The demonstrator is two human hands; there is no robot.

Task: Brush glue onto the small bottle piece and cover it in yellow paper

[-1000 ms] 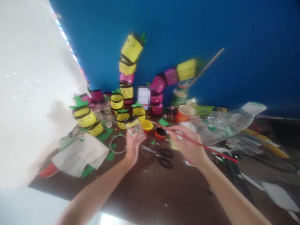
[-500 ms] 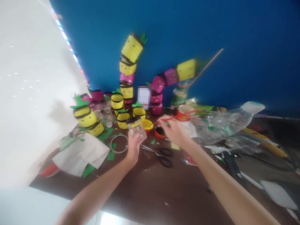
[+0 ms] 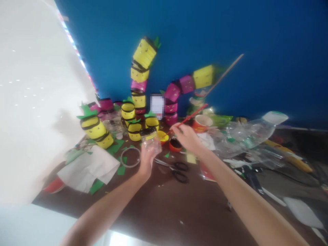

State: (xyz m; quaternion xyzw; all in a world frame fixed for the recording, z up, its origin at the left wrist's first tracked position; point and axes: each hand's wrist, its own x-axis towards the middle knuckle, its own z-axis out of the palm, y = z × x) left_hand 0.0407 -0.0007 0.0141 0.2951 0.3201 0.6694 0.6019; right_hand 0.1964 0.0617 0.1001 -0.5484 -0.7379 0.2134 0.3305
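My left hand point(image 3: 147, 158) is closed around a clear plastic cup point(image 3: 153, 145), cut from a bottle, with a black band and some yellow paint near its rim. Pinched in my right hand point(image 3: 186, 136) is a red paintbrush point(image 3: 192, 116), its handle slanting up to the right. The brush's lower end reaches into a small pot of yellow paint point(image 3: 163, 136). Just beside that stands an orange pot of dark paint point(image 3: 175, 145), below my right fingers. Scissors with black handles point(image 3: 180, 167) lie on the table under both hands.
Yellow pineapple-like cups point(image 3: 95, 128) stand at left and back. Stacks of yellow and magenta cups point(image 3: 171, 108) lean against the blue wall. Clear bottles point(image 3: 246, 136), a glue gun point(image 3: 253, 179) and a red-orange paper cup point(image 3: 201, 124) are at right. A white sheet point(image 3: 85, 169) lies left.
The red brush has swung from nearly level to a steeper slant, its tip now down in the yellow pot. The cup in my left hand has tilted and shifted slightly.
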